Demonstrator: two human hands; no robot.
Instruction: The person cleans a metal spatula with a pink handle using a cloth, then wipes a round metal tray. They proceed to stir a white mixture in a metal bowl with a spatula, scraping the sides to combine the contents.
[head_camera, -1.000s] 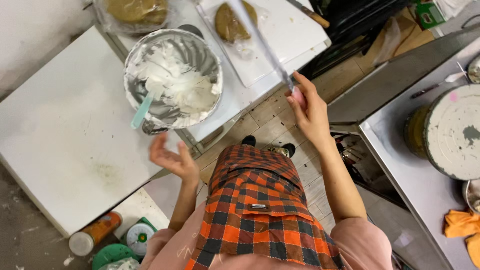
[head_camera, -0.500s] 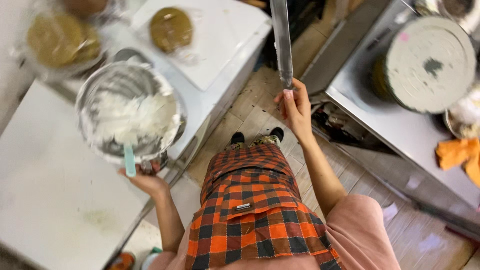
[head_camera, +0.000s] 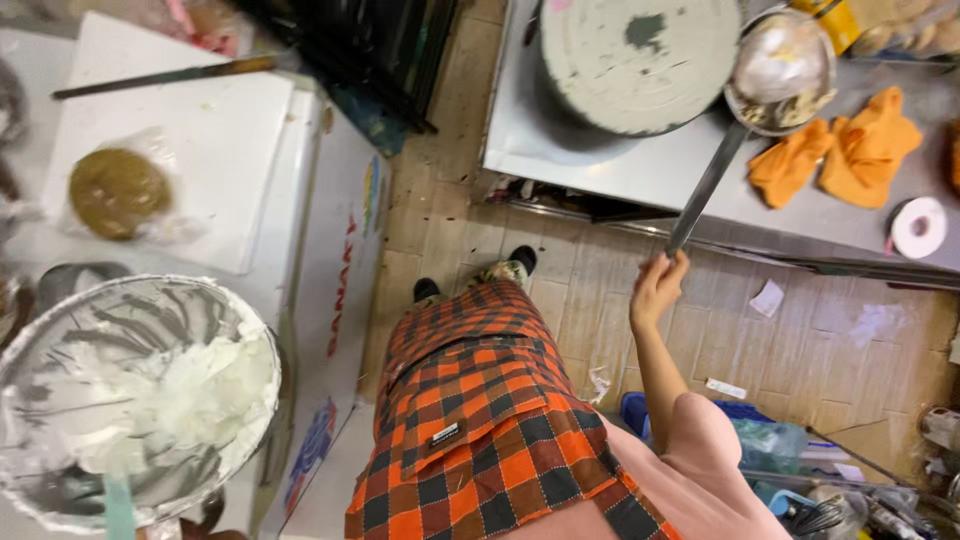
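My right hand (head_camera: 657, 290) is shut on the handle end of a long metal palette knife (head_camera: 708, 185). Its blade slants up over the edge of the steel table (head_camera: 560, 150), toward a metal bowl (head_camera: 780, 65) with cream residue. A white-coated round cake on a turntable (head_camera: 640, 60) sits to the left of that bowl. At the lower left is a large metal bowl (head_camera: 262, 350) of white cream with a teal spatula handle (head_camera: 118, 505) sticking out. My left hand is out of sight. I wear an orange-and-black plaid apron (head_camera: 470, 420).
A white board (head_camera: 220, 140) on the left counter holds a plastic-wrapped brown cake disc (head_camera: 118, 190) and a long knife (head_camera: 160, 75). Orange cloths (head_camera: 835, 150) and a tape roll (head_camera: 918, 228) lie on the steel table. Bins and clutter (head_camera: 790, 460) stand on the tiled floor at the right.
The view has swung right. My right hand carried the palette knife from above the left counter over to the steel table. My left hand, earlier under the cream bowl, has left the view.
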